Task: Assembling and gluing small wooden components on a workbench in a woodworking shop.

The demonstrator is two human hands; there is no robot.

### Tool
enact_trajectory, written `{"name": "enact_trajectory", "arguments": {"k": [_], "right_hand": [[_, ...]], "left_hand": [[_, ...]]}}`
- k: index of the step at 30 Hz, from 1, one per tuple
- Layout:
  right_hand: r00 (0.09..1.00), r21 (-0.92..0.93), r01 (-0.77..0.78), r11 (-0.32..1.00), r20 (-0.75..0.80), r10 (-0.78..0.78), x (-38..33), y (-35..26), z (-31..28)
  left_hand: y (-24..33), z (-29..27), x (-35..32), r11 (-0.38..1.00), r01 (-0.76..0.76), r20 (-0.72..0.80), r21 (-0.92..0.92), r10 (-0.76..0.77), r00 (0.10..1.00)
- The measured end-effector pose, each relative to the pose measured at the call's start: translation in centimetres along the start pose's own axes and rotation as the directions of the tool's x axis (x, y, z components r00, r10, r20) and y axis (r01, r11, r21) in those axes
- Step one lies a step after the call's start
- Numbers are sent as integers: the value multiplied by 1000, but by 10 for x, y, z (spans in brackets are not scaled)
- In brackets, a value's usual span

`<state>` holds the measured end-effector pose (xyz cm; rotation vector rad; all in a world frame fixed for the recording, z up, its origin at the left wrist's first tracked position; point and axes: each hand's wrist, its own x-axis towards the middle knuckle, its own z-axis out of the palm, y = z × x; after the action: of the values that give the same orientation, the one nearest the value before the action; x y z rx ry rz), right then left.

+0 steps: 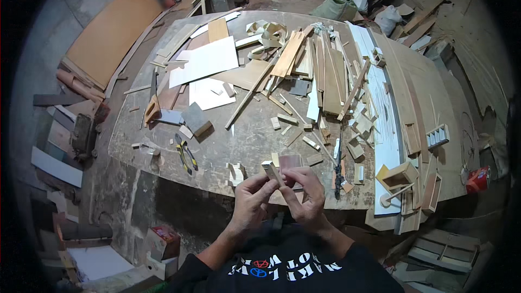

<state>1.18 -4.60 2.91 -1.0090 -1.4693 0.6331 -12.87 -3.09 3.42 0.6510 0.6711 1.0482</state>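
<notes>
Near the table's front edge, a small wooden strip is pinched between the fingers of my left hand. My right hand closes in from the other side, its thumb and fingertips at the strip's lower end. Just behind the right fingers shows a reddish-brown flat piece; I cannot tell whether it is held or lies on the table. Left of my hands sits a small notched wooden block. A pair of yellow-and-black pliers lies farther left.
The worn worktable carries a handsaw, white boards, long wood strips and several offcuts. Along the right runs a white plank, with small wooden boxes near its front end. Sacks stand beyond the table.
</notes>
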Motion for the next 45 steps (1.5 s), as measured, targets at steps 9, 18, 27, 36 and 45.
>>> {"name": "enact_trajectory", "arguments": {"k": [9, 18, 27, 36, 45], "right_hand": [[998, -327, 47, 944, -14, -55, -32, -6, 102], [966, -548, -211, 810, -244, 87, -73, 26, 178], [912, -539, -402, 740, -307, 272, -87, 71, 185], [954, -555, -240, 796, 17, 299, -75, 96, 173], [923, -531, -135, 836, 240, 302, -70, 120, 161]], "left_hand": [[52, -97, -24, 970, 202, -9, 136, -203, 979], [52, -212, -18, 868, 249, 68, 430, -306, 950], [32, -294, 6, 734, 98, -60, 672, -78, 995], [2, -305, 8, 333, -317, 327, 888, 29, 945], [-33, -278, -13, 360, -384, 403, 850, 25, 915]]}}
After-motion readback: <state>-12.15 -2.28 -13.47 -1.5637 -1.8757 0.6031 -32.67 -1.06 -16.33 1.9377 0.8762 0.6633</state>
